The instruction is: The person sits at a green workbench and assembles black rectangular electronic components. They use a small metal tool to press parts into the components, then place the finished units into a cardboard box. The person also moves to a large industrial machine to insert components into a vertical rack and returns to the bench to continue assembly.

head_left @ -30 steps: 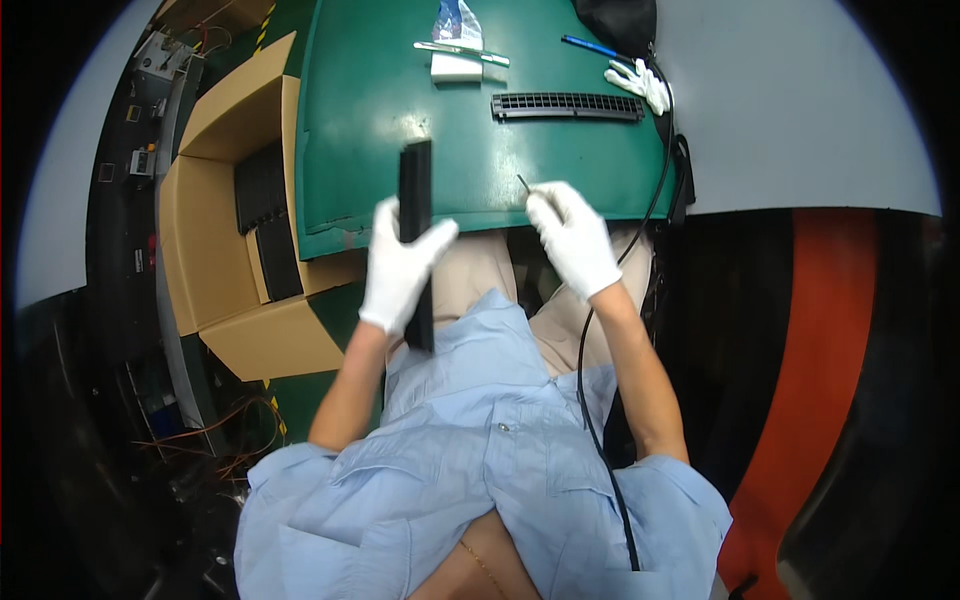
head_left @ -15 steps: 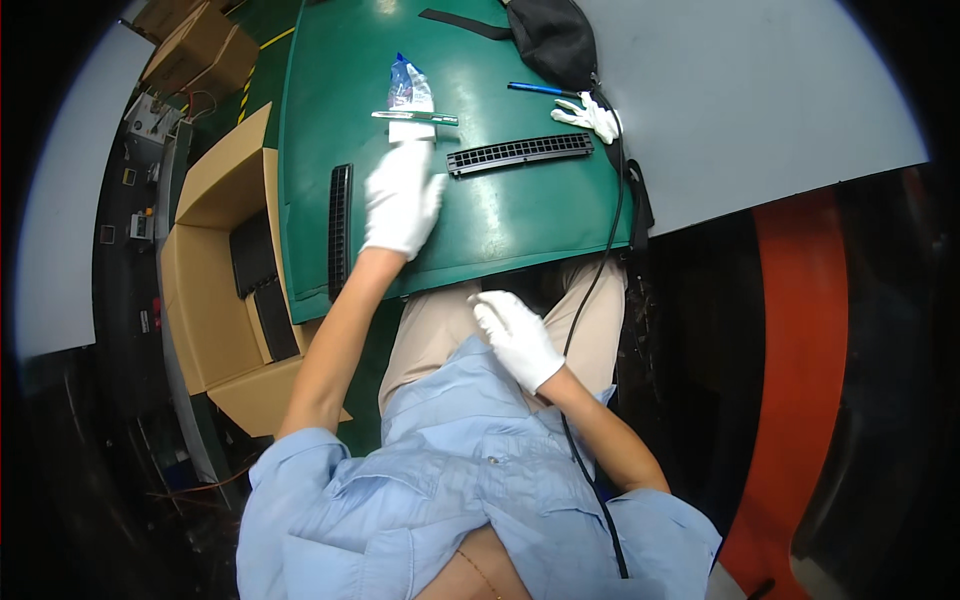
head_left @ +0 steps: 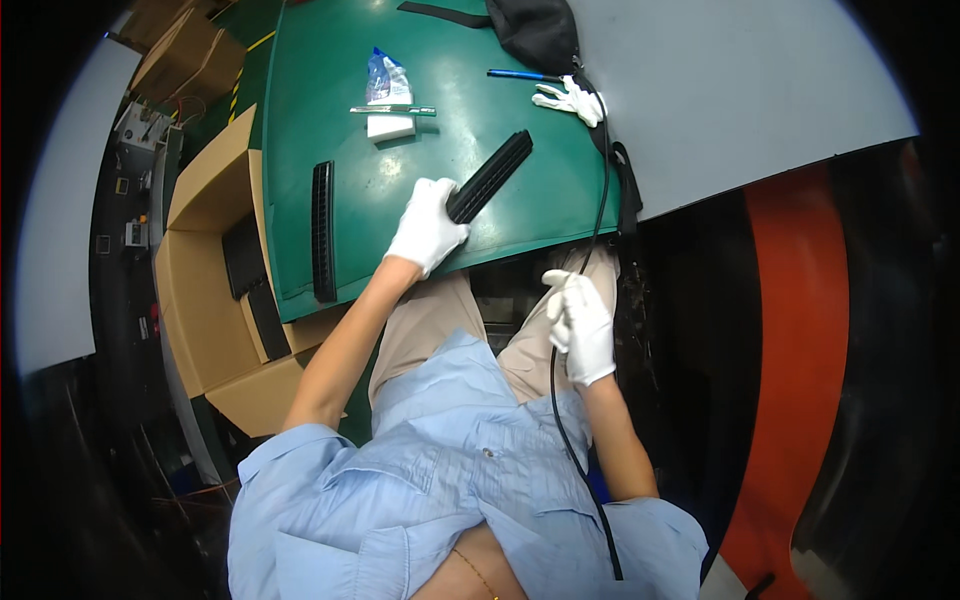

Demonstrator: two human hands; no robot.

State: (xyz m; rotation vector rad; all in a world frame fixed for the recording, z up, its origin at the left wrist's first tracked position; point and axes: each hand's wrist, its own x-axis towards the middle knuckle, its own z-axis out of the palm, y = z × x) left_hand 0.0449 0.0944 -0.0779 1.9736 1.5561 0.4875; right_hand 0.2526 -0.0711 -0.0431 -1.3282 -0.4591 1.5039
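My left hand point(head_left: 430, 222), in a white glove, grips the near end of a long black slotted plastic strip point(head_left: 492, 176). The strip slants up and to the right above the green tabletop, tilted so its narrow side shows. My right hand point(head_left: 582, 325), also gloved in white, hovers over my lap beside the black cable point(head_left: 556, 400). Its fingers are curled together; whether something small is in them I cannot make out. A second black slotted strip point(head_left: 322, 230) lies lengthwise on the table, left of my left hand.
The green table point(head_left: 340, 140) bears a white block point(head_left: 391, 128), a blue-and-clear plastic bag point(head_left: 386, 75), a thin green-and-silver tool point(head_left: 395, 111), a blue pen point(head_left: 522, 75), a spare white glove point(head_left: 570, 100) and a black bag point(head_left: 535, 35). An open cardboard box point(head_left: 205, 300) with black parts stands left.
My left hand has come back toward me and right and taken hold of the strip, which has turned from lying crosswise to a slant. My right hand has moved right, nearer the cable.
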